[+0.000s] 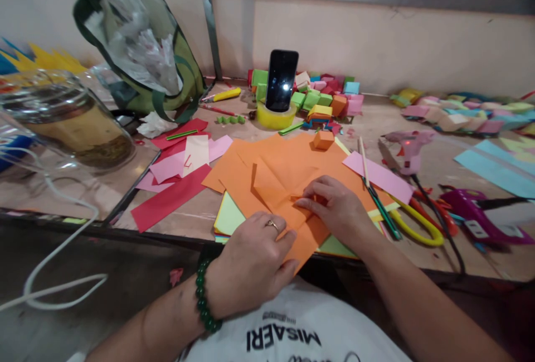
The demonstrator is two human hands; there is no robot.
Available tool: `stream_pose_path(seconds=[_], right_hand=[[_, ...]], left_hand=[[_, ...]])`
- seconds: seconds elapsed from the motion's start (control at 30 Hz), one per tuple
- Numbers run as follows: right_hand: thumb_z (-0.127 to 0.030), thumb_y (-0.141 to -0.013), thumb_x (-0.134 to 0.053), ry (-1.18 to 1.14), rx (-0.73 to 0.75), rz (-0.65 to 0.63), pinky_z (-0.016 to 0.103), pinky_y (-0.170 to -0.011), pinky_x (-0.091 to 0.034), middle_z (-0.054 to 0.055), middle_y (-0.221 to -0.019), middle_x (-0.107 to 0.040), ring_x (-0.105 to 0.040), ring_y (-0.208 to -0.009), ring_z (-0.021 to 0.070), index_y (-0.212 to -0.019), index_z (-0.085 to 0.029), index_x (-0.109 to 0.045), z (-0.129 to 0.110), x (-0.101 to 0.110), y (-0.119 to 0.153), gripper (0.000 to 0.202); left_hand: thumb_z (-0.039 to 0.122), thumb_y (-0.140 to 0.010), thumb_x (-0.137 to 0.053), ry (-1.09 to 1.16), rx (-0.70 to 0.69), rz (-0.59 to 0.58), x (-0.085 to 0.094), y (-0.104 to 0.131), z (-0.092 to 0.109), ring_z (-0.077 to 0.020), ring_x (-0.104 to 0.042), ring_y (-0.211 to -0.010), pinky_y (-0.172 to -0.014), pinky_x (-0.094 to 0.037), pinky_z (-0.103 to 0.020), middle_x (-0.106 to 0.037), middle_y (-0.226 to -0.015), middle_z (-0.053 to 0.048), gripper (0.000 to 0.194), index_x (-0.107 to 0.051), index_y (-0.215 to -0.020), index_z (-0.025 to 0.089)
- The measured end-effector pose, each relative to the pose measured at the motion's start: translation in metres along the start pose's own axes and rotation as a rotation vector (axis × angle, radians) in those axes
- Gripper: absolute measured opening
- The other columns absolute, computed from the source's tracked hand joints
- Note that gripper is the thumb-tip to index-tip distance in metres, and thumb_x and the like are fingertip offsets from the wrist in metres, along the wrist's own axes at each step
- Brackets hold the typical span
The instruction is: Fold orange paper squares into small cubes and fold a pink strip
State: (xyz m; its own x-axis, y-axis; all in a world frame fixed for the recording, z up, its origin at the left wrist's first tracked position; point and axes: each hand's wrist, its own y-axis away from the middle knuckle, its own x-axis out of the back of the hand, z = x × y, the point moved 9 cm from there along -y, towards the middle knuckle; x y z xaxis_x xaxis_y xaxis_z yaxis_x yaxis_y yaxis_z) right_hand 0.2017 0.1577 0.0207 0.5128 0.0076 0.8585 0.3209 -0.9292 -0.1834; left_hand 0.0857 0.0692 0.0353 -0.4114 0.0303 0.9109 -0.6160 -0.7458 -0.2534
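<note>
A creased orange sheet lies over a stack of orange paper at the table's front edge. Its left part stands up in a fold. My left hand, with a ring and a green bead bracelet, rests on the sheet's near left side, fingers bent over the paper. To its right, my right hand pinches a small folded bit of the orange sheet between thumb and fingers. Pale green sheets show under the stack. A small orange folded box sits on the stack's far side.
A phone stands in a yellow tape roll before colourful paper boxes. Red and pink strips lie left; scissors, a pink glue gun and a purple tool lie right. A jar and bag stand left.
</note>
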Motion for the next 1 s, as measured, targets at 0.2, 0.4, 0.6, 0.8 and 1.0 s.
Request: stream_pose_path(seconds=[0.2,0.4,0.6,0.8,1.0], right_hand=[[-0.037,-0.081,-0.065,0.030,-0.002,-0.015,0.032,-0.072,-0.045,0.003,-0.085,-0.061,-0.057,-0.081,0.0193,-0.076,-0.021,-0.062,-0.004,0.001,0.001,0.017],[-0.042,-0.072,-0.072,0.069,0.057,-0.055,0.042,-0.088,-0.047,0.011,-0.118,-0.056,-0.056,-0.105,0.0274,-0.129,-0.020,-0.045,-0.009,0.005,0.008,0.066],[-0.039,-0.073,-0.070,-0.013,-0.028,0.030,0.042,-0.084,-0.052,0.012,-0.112,-0.059,-0.061,-0.095,0.0252,-0.127,-0.020,-0.047,0.023,0.013,0.008,0.062],[-0.033,-0.079,-0.062,-0.093,-0.111,0.054,0.043,-0.086,-0.052,0.010,-0.105,-0.063,-0.062,-0.096,0.0236,-0.117,-0.019,-0.053,0.051,0.017,0.008,0.041],[-0.033,-0.084,-0.053,0.028,-0.100,0.169,0.042,-0.078,-0.052,0.011,-0.104,-0.062,-0.062,-0.086,0.0229,-0.112,-0.019,-0.053,0.045,0.032,0.011,0.032]], left_hand=[[0.031,-0.083,-0.056,0.029,-0.021,0.016,0.001,-0.004,0.002,-0.0267,-0.057,-0.096,-0.083,-0.050,-0.041,-0.067,-0.108,-0.010,0.032,-0.063,-0.106,0.011],[0.031,-0.080,-0.058,0.003,-0.021,0.021,0.005,-0.005,0.006,-0.0270,-0.058,-0.093,-0.080,-0.051,-0.040,-0.069,-0.098,-0.011,0.036,-0.064,-0.106,0.008],[0.029,-0.079,-0.058,0.002,-0.018,0.015,0.005,-0.005,0.007,-0.0265,-0.060,-0.090,-0.078,-0.051,-0.040,-0.069,-0.095,-0.011,0.023,-0.066,-0.092,0.011],[0.028,-0.081,-0.056,0.025,-0.014,0.008,0.004,-0.004,0.005,-0.0256,-0.058,-0.093,-0.082,-0.049,-0.039,-0.069,-0.095,-0.010,0.020,-0.065,-0.089,0.012],[0.035,-0.087,-0.051,0.018,0.000,-0.064,-0.001,-0.011,0.006,-0.0240,-0.056,-0.086,-0.080,-0.048,-0.040,-0.065,-0.088,-0.009,0.024,-0.063,-0.088,0.014]])
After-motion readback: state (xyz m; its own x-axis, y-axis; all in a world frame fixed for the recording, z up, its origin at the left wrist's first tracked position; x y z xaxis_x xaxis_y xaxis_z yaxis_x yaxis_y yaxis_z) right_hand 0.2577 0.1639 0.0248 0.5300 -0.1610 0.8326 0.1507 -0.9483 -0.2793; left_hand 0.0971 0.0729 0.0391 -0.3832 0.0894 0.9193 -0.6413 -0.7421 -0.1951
